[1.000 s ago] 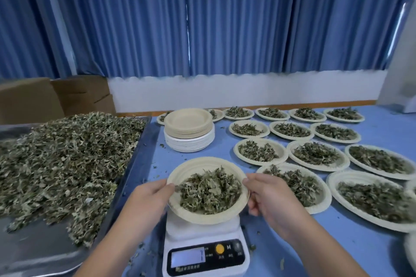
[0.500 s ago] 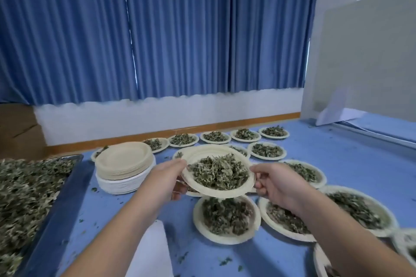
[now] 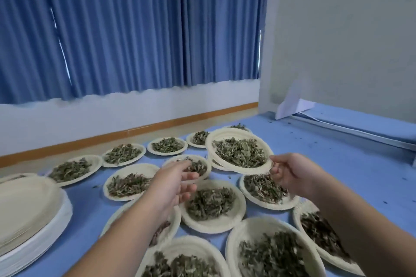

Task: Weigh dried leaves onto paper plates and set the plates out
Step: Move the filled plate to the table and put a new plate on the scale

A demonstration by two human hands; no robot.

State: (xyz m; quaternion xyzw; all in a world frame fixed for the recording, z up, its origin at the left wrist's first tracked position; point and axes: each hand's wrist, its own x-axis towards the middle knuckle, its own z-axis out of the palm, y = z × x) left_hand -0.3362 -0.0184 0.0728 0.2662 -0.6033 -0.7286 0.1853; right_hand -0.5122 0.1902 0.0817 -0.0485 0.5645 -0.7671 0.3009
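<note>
- Blue curtains (image 3: 135, 29) fill the back of the head view, with a grey panel (image 3: 349, 51) standing at the right.
- A blue table (image 3: 351, 171) runs across the lower half of the view.
- A stack of empty paper plates (image 3: 27, 213) sits at the near left edge of the table.
- More than 10 filled plates (image 3: 238, 216) lie in rows across the table, close together, each with a heap of dried leaves.
- 1 more loaded plate (image 3: 216, 139) is held above the far right end of the rows. It partly overlaps a plate beneath it. Its dried leaves (image 3: 240, 152) sit heaped in the middle.
- The right hand (image 3: 292, 173) pinches the near right rim of that plate between thumb and fingers and carries it alone.
- The left hand (image 3: 177, 180) is wide and loose, holding nothing. It hovers over the middle rows, well apart from the carried plate.
- What has changed: 1 second ago this plate rested on the scale with both hands at its rim, and half a second ago both hands carried it. Now the left hand has let go, and the scale and the tray of loose leaves have dropped out of view.
- What that likely means: weighing of this portion looks finished, and the step in hand is setting the plate down in a free spot beyond the rows. With only 1 hand on a thin rim, the plate could tip and spill.
</note>
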